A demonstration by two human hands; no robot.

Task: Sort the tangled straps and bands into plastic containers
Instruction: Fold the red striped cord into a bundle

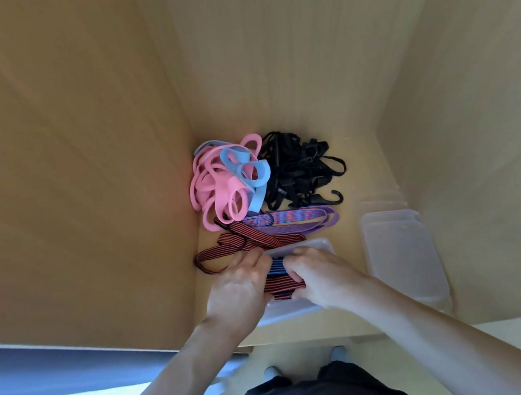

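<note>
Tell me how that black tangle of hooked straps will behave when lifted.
The black strap tangle looks floppy: its loops sprawl limply, so it would probably sag. Being intertwined, it will likely come up as one clump. Its hook may snag the purple striped strap beside it.

Pink bands (214,186) and blue bands (249,172) lie tangled beside a heap of black hooked straps (301,168). Nearer, a purple striped strap (292,219) and a red-black striped strap (242,244) lie loose. A clear container (299,248) holds folded striped straps (280,285). Stacked clear containers (399,255) sit at right.
</note>
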